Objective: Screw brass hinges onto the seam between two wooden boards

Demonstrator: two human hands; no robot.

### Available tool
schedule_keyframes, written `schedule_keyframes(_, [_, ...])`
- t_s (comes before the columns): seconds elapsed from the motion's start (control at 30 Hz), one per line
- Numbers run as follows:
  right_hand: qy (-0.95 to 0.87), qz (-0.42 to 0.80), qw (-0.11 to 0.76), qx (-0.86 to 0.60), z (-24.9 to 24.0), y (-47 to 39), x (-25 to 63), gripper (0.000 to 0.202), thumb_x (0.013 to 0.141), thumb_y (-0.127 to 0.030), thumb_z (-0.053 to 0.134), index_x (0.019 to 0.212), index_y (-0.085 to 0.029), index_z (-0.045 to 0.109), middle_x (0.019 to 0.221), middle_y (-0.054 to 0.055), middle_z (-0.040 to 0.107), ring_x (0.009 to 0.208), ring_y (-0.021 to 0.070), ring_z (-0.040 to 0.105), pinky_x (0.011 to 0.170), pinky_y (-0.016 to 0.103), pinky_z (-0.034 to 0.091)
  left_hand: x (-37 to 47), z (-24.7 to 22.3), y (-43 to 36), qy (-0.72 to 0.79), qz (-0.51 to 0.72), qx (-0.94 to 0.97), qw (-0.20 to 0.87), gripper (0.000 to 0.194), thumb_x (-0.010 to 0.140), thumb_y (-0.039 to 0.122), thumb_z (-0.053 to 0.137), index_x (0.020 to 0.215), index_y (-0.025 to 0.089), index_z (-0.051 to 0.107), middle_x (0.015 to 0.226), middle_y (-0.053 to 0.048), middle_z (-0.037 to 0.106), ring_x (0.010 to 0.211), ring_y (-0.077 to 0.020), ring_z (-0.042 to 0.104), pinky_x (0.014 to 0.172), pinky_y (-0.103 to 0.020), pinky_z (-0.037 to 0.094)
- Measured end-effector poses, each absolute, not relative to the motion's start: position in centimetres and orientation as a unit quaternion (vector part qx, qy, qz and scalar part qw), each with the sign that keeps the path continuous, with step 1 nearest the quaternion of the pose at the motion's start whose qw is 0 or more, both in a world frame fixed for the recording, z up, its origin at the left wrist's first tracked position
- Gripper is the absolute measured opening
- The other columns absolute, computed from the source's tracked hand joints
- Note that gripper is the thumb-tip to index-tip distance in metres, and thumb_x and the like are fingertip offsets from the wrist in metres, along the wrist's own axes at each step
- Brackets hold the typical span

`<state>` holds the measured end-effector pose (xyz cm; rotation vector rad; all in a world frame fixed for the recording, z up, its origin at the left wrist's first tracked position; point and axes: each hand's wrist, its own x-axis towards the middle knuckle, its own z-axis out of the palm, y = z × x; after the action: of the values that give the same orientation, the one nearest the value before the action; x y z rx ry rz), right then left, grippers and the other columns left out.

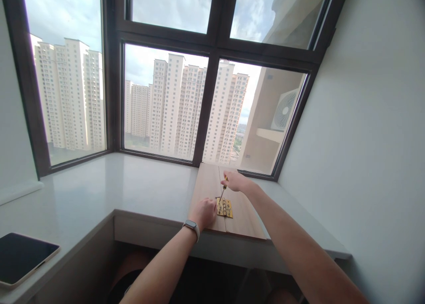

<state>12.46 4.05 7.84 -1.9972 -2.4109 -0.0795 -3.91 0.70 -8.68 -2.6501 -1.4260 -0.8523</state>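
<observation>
Hinge [226, 208]: right hand [233, 180] above, gripping slanted screwdriver [225, 187]; left hand [203, 212] beside

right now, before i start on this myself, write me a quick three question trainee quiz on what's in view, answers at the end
1. Which hand holds the screwdriver: (a) left, (b) right?
2. True or false: the gold-coloured hinge lies across both wooden boards.
3. Fill in the blank: on the wrist of the left hand sits a ____.

Key
1. (b), the right hand.
2. True.
3. Watch.
</observation>
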Motion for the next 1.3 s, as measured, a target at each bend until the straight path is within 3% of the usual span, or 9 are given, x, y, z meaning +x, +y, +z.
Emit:
schedule_keyframes(0.13, [-0.744, -0.043, 0.007, -0.667, 7.6, 4.1, 12.4, 0.047, 0.103, -0.057, 0.045, 0.125, -0.019, 0.062, 0.127, 0.019, 0.067, 0.113, 0.0310, 0.066, 0.083, 0.035, 0.047, -3.8, -8.8, 0.8, -0.455, -0.276, -0.846, 0.013, 0.031, 0.106, 0.026, 0.044, 0.091, 0.016, 0.069, 0.094, -0.013, 0.073, 0.092, -0.0238, 0.068, 0.080, -0.034, 0.051])
schedule_keyframes(0.47, [-0.777, -0.023, -0.009, -0.629, 7.4, 4.8, 12.5, 0.011, 0.099, -0.031, 0.060, 0.107, -0.026, 0.065, 0.110, 0.006, 0.074, 0.098, 0.0208, 0.067, 0.074, 0.028, 0.044, -3.9, -9.0, 0.9, -0.451, -0.275, -0.849, 0.013, 0.028, 0.105, 0.025, 0.046, 0.092, 0.017, 0.069, 0.096, -0.013, 0.074, 0.094, -0.0243, 0.068, 0.082, -0.034, 0.051])
schedule_keyframes(0.57, [-0.794, -0.016, -0.005, -0.608, 7.3, 5.0, 12.5, 0.009, 0.096, -0.027, 0.063, 0.105, -0.027, 0.064, 0.111, 0.003, 0.074, 0.100, 0.0190, 0.067, 0.076, 0.026, 0.044, -3.9, -9.1, 1.0, -0.445, -0.277, -0.851, 0.016, 0.030, 0.106, 0.026, 0.044, 0.091, 0.017, 0.069, 0.095, -0.013, 0.074, 0.093, -0.0244, 0.067, 0.083, -0.034, 0.051])
schedule_keyframes(0.67, [-0.791, -0.028, -0.003, -0.611, 7.4, 4.8, 12.3, 0.017, 0.098, -0.038, 0.062, 0.109, -0.026, 0.065, 0.115, 0.006, 0.073, 0.107, 0.0223, 0.067, 0.081, 0.028, 0.045, -3.9, -9.1, 1.0, -0.445, -0.277, -0.852, 0.015, 0.031, 0.106, 0.026, 0.043, 0.091, 0.017, 0.069, 0.094, -0.013, 0.073, 0.094, -0.0242, 0.067, 0.083, -0.034, 0.051])
schedule_keyframes(0.77, [-0.763, -0.053, -0.006, -0.645, 7.6, 4.3, 12.2, 0.040, 0.102, -0.055, 0.052, 0.121, -0.021, 0.064, 0.122, 0.016, 0.071, 0.115, 0.0289, 0.065, 0.087, 0.034, 0.047, -3.9, -9.1, 1.0, -0.446, -0.280, -0.850, 0.012, 0.030, 0.105, 0.026, 0.044, 0.091, 0.017, 0.068, 0.094, -0.012, 0.073, 0.094, -0.0238, 0.067, 0.083, -0.034, 0.051])
schedule_keyframes(0.87, [-0.742, -0.071, -0.016, -0.667, 8.0, 4.0, 12.0, 0.048, 0.103, -0.057, 0.048, 0.125, -0.018, 0.064, 0.127, 0.021, 0.068, 0.118, 0.0320, 0.065, 0.090, 0.037, 0.048, -3.9, -9.2, 1.0, -0.444, -0.285, -0.849, 0.016, 0.028, 0.105, 0.025, 0.045, 0.091, 0.017, 0.068, 0.095, -0.011, 0.073, 0.092, -0.0236, 0.067, 0.081, -0.034, 0.051])
schedule_keyframes(1.0, [-0.755, -0.059, -0.046, -0.651, 8.3, 4.1, 11.8, 0.035, 0.101, -0.049, 0.056, 0.113, -0.019, 0.068, 0.120, 0.018, 0.071, 0.110, 0.0303, 0.068, 0.083, 0.035, 0.049, -4.0, -9.3, 1.1, -0.439, -0.289, -0.850, 0.021, 0.028, 0.105, 0.025, 0.045, 0.090, 0.017, 0.067, 0.094, -0.011, 0.073, 0.091, -0.0234, 0.067, 0.079, -0.033, 0.050])
schedule_keyframes(1.17, [-0.784, -0.050, -0.044, -0.617, 8.2, 4.6, 12.2, 0.011, 0.094, -0.029, 0.068, 0.103, -0.024, 0.068, 0.113, 0.009, 0.073, 0.105, 0.0237, 0.067, 0.076, 0.029, 0.046, -4.0, -9.3, 1.2, -0.443, -0.283, -0.851, 0.016, 0.028, 0.105, 0.025, 0.045, 0.091, 0.017, 0.067, 0.095, -0.012, 0.073, 0.092, -0.0232, 0.067, 0.079, -0.033, 0.049])
schedule_keyframes(1.3, [-0.795, -0.029, -0.030, -0.606, 8.1, 4.7, 12.6, 0.014, 0.093, -0.030, 0.070, 0.105, -0.024, 0.068, 0.117, 0.008, 0.072, 0.109, 0.0234, 0.066, 0.076, 0.027, 0.045, -3.9, -9.4, 1.3, -0.444, -0.287, -0.849, 0.014, 0.028, 0.105, 0.025, 0.045, 0.091, 0.016, 0.068, 0.095, -0.012, 0.073, 0.091, -0.0233, 0.067, 0.079, -0.033, 0.050])
